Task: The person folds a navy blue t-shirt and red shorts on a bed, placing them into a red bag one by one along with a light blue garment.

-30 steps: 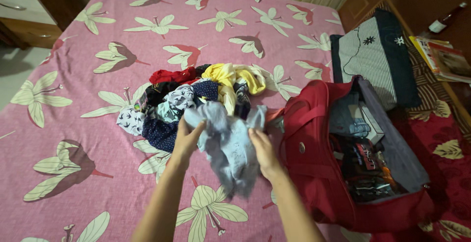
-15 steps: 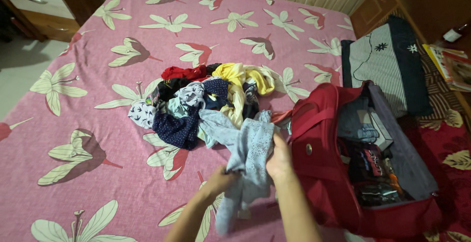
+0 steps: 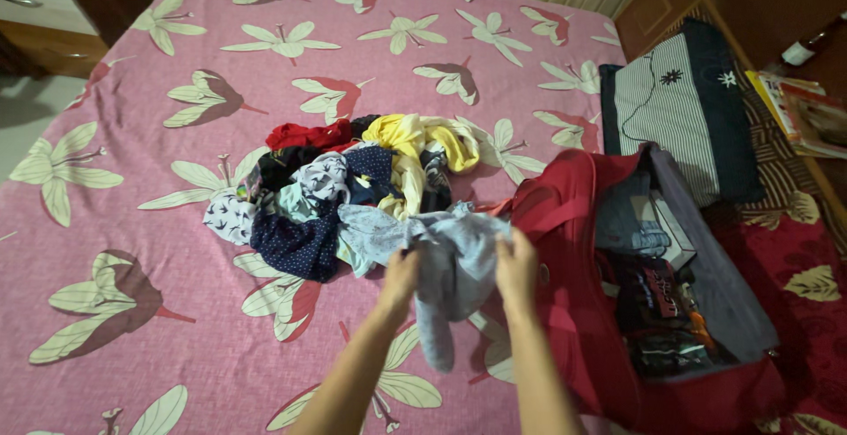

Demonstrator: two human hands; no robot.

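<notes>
Both hands grip pale blue-grey garment (image 3: 450, 267) above pink bedsheet (image 3: 132, 329): left hand (image 3: 401, 278) pinches left edge, right hand (image 3: 516, 269) right edge. Long axis hangs down toward person. Clothes pile (image 3: 344, 188) just beyond; open red bag (image 3: 600, 311) beside right hand, nearer.

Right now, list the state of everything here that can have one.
Light blue garment: lifted, gripped by both hands.
Left hand: shut on the garment.
Right hand: shut on the garment.
Red bag: open, packed with clothes.
Clothes pile: loose, unfolded on the bedspread.
Striped pillow: lying flat.
</notes>
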